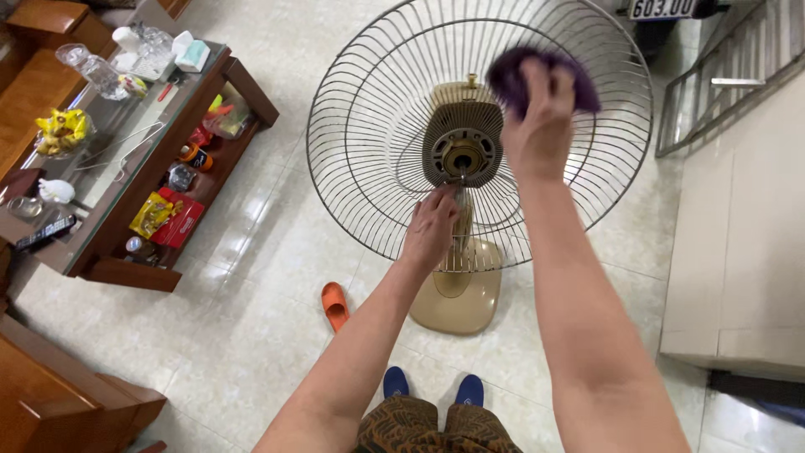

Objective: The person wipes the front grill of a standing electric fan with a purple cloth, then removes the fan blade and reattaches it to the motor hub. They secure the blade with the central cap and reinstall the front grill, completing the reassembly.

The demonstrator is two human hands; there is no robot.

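A crumpled purple cloth (537, 77) is bunched in the closed fingers of the right hand (541, 126), pressed against the upper wires of the round metal fan guard (369, 126), just above the beige motor housing (461, 138). Below those fingers, the left hand (432, 231) curls its fingertips against the guard under the motor hub. Further down stands the fan's beige plastic base (461, 298), with an orange rubber slipper (334, 304) on the tiled floor beside it.
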